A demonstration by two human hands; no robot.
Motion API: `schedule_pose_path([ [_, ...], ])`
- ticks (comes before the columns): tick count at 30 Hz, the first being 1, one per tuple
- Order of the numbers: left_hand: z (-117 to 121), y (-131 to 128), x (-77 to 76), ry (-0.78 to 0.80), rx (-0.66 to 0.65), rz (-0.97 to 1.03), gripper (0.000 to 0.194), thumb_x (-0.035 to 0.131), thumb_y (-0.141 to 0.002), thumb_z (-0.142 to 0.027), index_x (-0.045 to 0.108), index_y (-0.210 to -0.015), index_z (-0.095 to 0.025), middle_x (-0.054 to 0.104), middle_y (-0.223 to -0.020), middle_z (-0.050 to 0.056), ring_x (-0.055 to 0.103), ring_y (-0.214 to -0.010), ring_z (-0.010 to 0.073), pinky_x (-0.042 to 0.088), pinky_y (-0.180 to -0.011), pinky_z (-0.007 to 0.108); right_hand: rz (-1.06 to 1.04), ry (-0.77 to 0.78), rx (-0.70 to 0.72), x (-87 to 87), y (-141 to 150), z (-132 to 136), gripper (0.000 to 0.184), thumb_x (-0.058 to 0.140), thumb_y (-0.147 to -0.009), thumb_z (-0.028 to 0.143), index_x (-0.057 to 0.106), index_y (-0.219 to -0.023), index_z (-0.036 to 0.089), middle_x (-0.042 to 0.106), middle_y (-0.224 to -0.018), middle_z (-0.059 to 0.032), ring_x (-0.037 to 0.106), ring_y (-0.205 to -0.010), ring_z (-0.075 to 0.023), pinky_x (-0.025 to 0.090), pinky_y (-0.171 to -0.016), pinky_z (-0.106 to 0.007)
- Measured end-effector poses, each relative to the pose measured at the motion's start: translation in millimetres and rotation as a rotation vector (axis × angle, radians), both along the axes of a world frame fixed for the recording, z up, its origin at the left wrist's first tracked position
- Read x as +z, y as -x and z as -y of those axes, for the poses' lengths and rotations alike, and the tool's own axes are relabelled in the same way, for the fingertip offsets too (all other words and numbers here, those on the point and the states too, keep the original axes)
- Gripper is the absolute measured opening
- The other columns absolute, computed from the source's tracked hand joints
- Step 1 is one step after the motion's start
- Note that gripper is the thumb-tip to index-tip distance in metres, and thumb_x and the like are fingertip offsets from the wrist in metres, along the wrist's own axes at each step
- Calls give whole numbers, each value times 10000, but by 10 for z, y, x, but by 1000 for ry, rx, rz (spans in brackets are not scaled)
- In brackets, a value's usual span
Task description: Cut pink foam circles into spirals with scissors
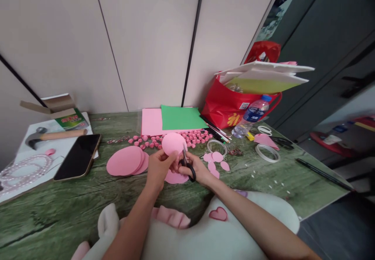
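Plush (pixel 181 244) nearest — left hand (pixel 160 164) pinching paper disc (pixel 173 143) by edge, right hand (pixel 199 169) gripping scissors (pixel 191 171)

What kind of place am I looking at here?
Probably a makeshift craft spot, perhaps in a home: scissors are held at a pink paper piece, coloured sheets lie on a green-topped table, and a plush cushion sits under the forearms. Whether it is really a home, I can't tell.

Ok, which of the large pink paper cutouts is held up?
The round cutout in the left hand, at the scissors; the other cutouts lie on the table.
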State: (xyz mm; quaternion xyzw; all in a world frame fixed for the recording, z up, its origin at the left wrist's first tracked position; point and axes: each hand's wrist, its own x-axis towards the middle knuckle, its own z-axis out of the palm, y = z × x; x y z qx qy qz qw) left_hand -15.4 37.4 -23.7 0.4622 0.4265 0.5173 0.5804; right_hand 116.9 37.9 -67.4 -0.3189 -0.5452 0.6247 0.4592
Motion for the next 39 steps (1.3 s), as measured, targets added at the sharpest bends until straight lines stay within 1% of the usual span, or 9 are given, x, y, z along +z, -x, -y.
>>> schedule_pose_path([
  [3, -6, -18, -16, 9, 22, -25, 170, 599, -638, -243, 542, -542, -115, 518, -383, -24, 431, -331, 69, 327, -351, 183, 6, -4, -2, -8, -2, -5, 442, 722, -536, 332, 442, -836, 166, 508, -635, 27, 419, -500, -61, 321, -460, -177],
  [6, -4, -35, -23, 30, 56, -51, 157, 602, -628, -233, 552, -543, -110, 515, -378, -23, 416, -321, 67, 319, -339, 184, 8, -13, -21, -37, -15, -17, 448, 716, -543, 347, 445, -853, 170, 509, -649, 26, 416, -502, -60, 310, -461, -175],
  [10, 3, -53, -28, 73, 56, -20, 154, 610, -615, -237, 561, -551, -106, 540, -413, -8, 427, -331, 73, 314, -330, 187, 1, -39, -15, -67, -36, -25, 424, 695, -572, 363, 448, -859, 173, 514, -657, 23, 443, -522, -69, 331, -492, -188],
  [13, 6, -64, -26, 93, 33, 12, 158, 612, -616, -242, 562, -552, -106, 537, -413, -9, 424, -334, 70, 313, -336, 186, -21, -53, -12, -44, -35, -16, 400, 683, -588, 370, 447, -845, 174, 520, -652, 19, 463, -535, -80, 346, -503, -199],
  [18, 2, -79, -14, 86, 37, 5, 166, 614, -617, -247, 559, -544, -108, 526, -405, -15, 412, -333, 66, 309, -346, 189, -62, -84, 28, 36, -10, 0, 360, 667, -602, 384, 447, -796, 176, 522, -637, 13, 501, -563, -107, 379, -543, -230],
  [22, -5, -84, -5, 82, 36, -3, 165, 607, -621, -237, 553, -531, -110, 525, -414, -16, 407, -338, 62, 295, -348, 185, -73, -104, -1, 66, -19, 1, 346, 678, -592, 373, 442, -747, 175, 518, -635, 15, 495, -553, -103, 389, -574, -240],
  [28, -8, -92, 12, 101, 19, 33, 173, 604, -622, -233, 539, -516, -113, 507, -402, -26, 386, -329, 50, 278, -347, 177, -6, -95, -37, 69, -59, 1, 367, 690, -563, 394, 447, -721, 169, 486, -596, 28, 427, -498, -80, 347, -503, -207],
  [34, -16, -89, 32, 129, 40, 47, 173, 636, -587, -245, 543, -517, -116, 488, -388, -40, 377, -322, 47, 272, -341, 177, 59, -79, -93, 53, -72, 7, 385, 697, -531, 421, 452, -681, 166, 449, -570, 40, 364, -451, -61, 303, -446, -193],
  [39, -26, -84, 26, 128, 45, 43, 165, 634, -585, -247, 548, -526, -119, 472, -372, -50, 365, -321, 40, 270, -347, 173, 29, -47, -82, 67, -57, 7, 363, 703, -539, 386, 446, -658, 160, 460, -535, 44, 388, -445, -61, 317, -433, -187],
])
